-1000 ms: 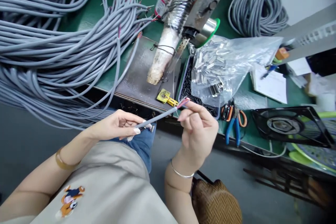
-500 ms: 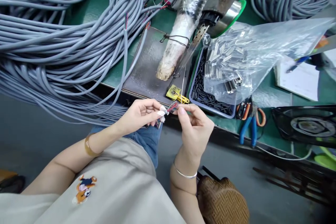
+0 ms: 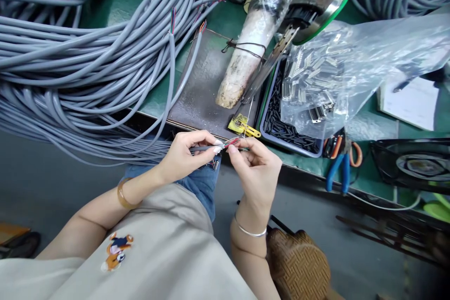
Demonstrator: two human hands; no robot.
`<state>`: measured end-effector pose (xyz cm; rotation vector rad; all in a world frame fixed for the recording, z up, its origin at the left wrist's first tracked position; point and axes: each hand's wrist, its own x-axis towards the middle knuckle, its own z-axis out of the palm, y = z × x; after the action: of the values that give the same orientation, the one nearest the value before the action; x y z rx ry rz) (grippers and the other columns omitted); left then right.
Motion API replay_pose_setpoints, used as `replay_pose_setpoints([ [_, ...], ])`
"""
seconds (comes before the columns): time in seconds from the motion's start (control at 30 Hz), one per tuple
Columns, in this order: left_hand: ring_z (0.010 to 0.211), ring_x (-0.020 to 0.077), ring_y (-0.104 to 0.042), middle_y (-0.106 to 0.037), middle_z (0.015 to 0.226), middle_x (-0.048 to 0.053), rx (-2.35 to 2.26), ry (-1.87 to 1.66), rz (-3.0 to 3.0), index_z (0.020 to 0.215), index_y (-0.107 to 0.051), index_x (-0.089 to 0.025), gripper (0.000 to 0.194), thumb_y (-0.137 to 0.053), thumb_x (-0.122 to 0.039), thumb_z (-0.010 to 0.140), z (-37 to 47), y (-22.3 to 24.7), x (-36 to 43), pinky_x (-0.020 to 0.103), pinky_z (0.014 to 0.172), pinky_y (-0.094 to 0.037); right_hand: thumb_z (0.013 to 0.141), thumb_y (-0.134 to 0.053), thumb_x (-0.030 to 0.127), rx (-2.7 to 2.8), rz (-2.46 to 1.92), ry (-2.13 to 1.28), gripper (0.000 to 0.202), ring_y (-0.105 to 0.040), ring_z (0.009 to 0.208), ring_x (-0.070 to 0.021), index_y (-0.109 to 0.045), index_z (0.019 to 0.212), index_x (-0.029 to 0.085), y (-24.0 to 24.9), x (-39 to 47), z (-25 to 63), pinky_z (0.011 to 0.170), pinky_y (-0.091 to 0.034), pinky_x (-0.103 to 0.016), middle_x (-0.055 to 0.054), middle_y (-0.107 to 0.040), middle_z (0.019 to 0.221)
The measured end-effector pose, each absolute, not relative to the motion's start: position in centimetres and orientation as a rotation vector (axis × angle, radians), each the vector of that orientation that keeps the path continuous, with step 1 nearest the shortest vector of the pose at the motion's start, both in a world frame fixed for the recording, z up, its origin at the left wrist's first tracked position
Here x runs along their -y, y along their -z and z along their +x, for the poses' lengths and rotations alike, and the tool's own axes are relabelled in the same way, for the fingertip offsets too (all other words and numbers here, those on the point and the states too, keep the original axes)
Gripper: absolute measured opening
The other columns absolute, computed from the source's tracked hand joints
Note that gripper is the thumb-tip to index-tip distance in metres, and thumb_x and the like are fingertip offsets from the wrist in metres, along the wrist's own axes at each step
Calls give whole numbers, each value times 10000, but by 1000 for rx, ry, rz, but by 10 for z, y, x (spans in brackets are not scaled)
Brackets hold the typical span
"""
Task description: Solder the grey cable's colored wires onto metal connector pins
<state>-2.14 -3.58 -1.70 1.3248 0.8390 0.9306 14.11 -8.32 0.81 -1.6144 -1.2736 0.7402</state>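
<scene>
Pinching round gray plastic-sheathed cable [image 3: 199, 148] in left hand [image 3: 183, 157] and thin red-and-green wires [image 3: 231, 142] in right hand [image 3: 259, 168], long axis sideways, just bodyward of flat dark board [image 3: 195, 89].

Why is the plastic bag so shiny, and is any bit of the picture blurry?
In the head view, white glare streaks cross the clear plastic bag, likely light bouncing off it; in the head view, the black square-framed fan near the right edge looks soft, the blue-handled pliers crisper; in the head view, the thin coloured wire ends are too small to judge.
</scene>
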Motion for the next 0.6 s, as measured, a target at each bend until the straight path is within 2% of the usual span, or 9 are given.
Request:
replay_pose_setpoints([
  [0.13, 655, 88, -639, -709, 772, 35, -814, -979, 1233, 928, -695, -113, 126, -700, -219, 861, -20, 18, 40, 173, 634, -524, 868, -674, 225, 1326, -1607, -643, 118, -299, 467, -41, -659, 757, 189, -7, 84, 136, 461, -244, -232, 68, -549, 624],
  [0.3, 516, 35, -496, -584, 703, -51, -694, -958, 1159, 1285, -628, -128, 375, -626, -194, 916, -21, 15, 41, 142, 517, -428, 907, -675, 188, 1464, -1535, -393, 77, -371, 502, -51, -717, 848, 216, -4, 88, 131, 494, -320, -238, 45, -634, 737],
  [0.43, 432, 15, -395, -543, 683, -62, -683, -853, 1092, 1285, -669, -122, 372, -604, -212, 929, -25, 10, 35, 160, 420, -333, 939, -672, 248, 1358, -1539, -381, 93, -471, 547, -83, -723, 865, 222, 0, 90, 135, 505, -349, -249, 30, -618, 710],
  [0.6, 403, 21, -409, -569, 680, -52, -719, -765, 949, 1320, -647, -91, 426, -617, -248, 925, -27, 6, 31, 174, 384, -283, 947, -679, 329, 1262, -1566, -378, 163, -536, 583, -101, -729, 839, 218, 0, 89, 139, 528, -385, -257, 14, -644, 717],
])
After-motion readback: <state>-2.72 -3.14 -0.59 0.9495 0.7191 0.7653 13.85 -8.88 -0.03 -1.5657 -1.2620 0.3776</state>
